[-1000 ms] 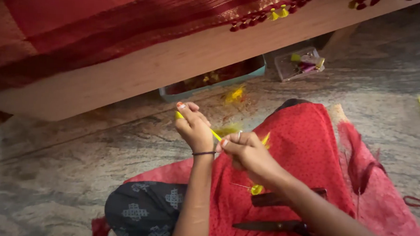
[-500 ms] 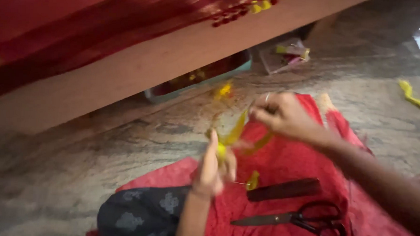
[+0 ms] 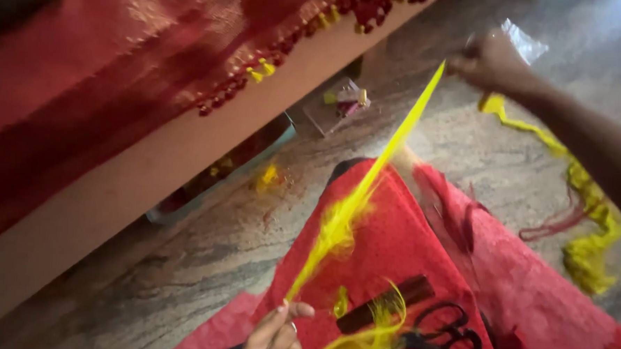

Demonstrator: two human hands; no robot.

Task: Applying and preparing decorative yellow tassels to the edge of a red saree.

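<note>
The yellow thread bundle looks like soft, fuzzy fibre, a bit silky where it's pulled taut. The red cloth on the lap is matt and slightly nubbly. Scissors have black plastic handles. Floor is smooth, polished stone, and the draped red fabric has a shiny woven sheen.

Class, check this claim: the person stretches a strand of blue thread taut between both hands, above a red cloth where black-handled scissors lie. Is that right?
Not quite: the thread is yellow, not blue. The head view shows it pulled taut from the left hand low in the picture up to the right hand, above the red cloth where the black-handled scissors lie.
</note>
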